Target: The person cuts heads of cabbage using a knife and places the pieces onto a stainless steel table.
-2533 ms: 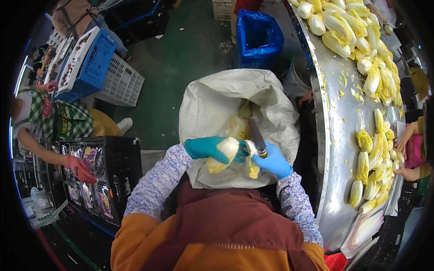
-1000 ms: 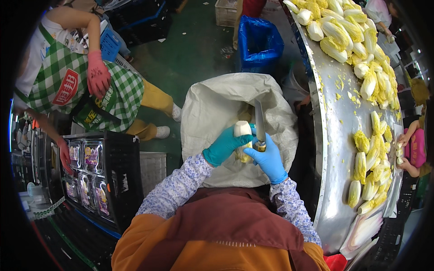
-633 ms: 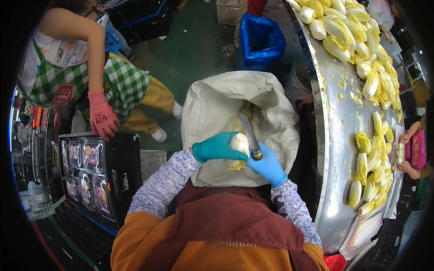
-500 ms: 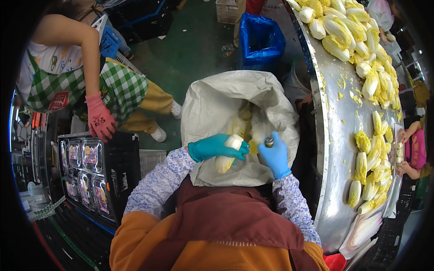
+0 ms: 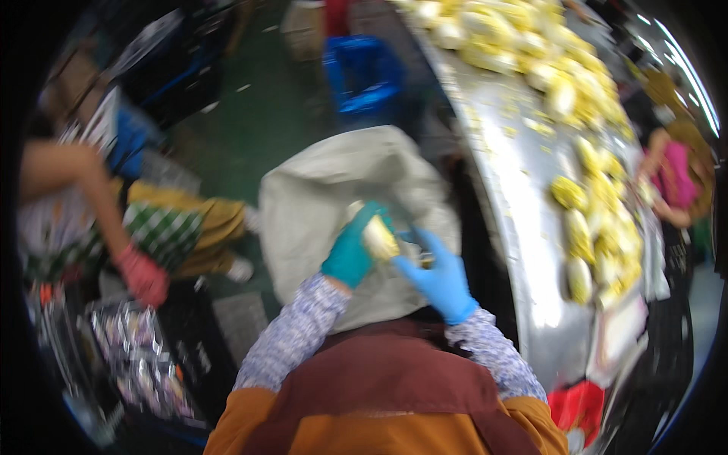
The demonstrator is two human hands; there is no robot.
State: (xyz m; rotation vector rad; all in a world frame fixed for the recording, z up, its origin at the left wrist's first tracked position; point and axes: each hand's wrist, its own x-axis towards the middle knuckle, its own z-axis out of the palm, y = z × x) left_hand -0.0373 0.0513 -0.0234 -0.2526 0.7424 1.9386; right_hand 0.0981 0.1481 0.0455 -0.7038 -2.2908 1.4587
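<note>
In my left hand, gloved in teal, is a small pale yellow-white napa cabbage, its fingers wrapped round it. My right hand, in a light blue glove, reaches in from the right with thumb and fingertips close to the cabbage. A small dark-handled tool shows partly in the right palm; blur and fingers hide most of it, and its kind is unclear. Both hands are over the mouth of a whitish woven sack that stands in front of me. The picture is smeared by motion.
On my right a metal table bears a far heap of napa cabbages and a nearer pile. Ahead stands a blue-lined bin. At left, a co-worker's pink glove is by a black crate of clear packs.
My view has turned right, so the surroundings have shifted. The left hand has turned the cabbage so its yellow end points towards my right hand, whose fingers have spread nearer to it.
</note>
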